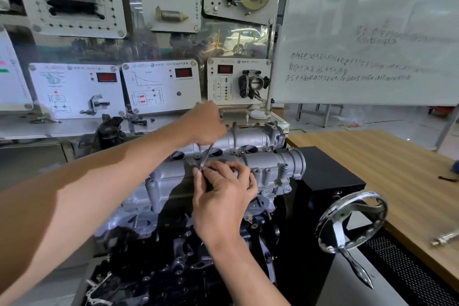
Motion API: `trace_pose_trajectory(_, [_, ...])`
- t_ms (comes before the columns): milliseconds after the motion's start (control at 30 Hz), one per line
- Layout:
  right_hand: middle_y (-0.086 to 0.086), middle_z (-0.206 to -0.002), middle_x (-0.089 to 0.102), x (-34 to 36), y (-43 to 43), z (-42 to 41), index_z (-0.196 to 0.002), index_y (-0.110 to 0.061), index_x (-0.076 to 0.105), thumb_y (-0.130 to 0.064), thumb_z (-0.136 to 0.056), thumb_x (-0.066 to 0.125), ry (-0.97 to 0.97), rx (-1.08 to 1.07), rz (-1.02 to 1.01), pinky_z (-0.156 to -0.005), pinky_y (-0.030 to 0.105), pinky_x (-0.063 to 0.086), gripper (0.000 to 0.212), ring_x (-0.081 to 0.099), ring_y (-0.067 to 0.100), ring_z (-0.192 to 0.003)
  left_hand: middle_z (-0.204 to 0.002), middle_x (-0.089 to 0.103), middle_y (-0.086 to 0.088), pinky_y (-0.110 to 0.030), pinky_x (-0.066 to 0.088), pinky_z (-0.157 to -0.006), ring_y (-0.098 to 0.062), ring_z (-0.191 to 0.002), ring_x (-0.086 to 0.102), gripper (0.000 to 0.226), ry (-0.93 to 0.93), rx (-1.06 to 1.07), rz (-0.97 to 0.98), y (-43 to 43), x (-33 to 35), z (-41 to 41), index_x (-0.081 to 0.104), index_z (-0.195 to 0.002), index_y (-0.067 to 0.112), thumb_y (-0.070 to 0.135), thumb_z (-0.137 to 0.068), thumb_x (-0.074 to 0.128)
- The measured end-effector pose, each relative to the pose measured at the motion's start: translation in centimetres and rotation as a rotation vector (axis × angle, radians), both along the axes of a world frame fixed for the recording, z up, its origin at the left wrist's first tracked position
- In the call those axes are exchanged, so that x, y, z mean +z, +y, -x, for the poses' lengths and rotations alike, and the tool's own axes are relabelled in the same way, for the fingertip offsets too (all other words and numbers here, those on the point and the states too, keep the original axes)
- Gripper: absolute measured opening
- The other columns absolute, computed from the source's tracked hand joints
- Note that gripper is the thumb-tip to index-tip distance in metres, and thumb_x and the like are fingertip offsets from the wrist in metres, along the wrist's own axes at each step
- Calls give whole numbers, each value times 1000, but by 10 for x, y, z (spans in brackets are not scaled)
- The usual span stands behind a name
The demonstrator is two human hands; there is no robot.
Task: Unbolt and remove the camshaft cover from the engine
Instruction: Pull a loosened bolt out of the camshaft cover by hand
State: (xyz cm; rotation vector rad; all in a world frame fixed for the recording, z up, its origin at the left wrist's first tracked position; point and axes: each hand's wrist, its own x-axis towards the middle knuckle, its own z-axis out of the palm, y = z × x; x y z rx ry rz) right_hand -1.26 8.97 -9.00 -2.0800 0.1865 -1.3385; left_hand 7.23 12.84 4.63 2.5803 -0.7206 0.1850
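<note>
The silver camshaft cover [263, 156] sits on top of the engine [173, 251], which is mounted on a black stand. My left hand [203, 124] grips the upper end of a thin metal wrench [206, 154] that slants down toward the cover's middle. My right hand [223, 196] pinches the wrench's lower end with thumb and fingers, right over a bolt spot on the cover. The tool's tip and the bolt under it are hidden by my fingers.
A chrome handwheel [352, 221] with a crank handle sticks out of the stand at the right. A wooden table [387, 171] lies beyond it, with a metal tool [444, 238] at its near edge. Training panels [161, 87] and a whiteboard [372, 32] stand behind the engine.
</note>
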Motion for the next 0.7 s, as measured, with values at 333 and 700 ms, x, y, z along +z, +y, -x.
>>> trace_pose_trajectory(333, [-24, -110, 67, 3, -5, 5, -82, -31, 77, -42, -96, 57, 126, 29, 56, -98, 44, 27, 26, 47, 14, -111, -59, 66, -3, -25, 38, -50, -18, -56, 62, 44, -316, 241, -74, 102, -18, 15, 65, -75, 16, 48, -98, 44])
trace_pose_trajectory(700, [-16, -121, 64, 15, -9, 16, -92, -32, 76, -35, -97, 56, 268, 39, 230, -98, 56, 31, 20, 39, 23, -122, -46, 36, 6, -27, 30, -50, -11, -46, 38, 53, -61, 3, 172, 102, -94, 150, 36, -56, 20, 50, -98, 44])
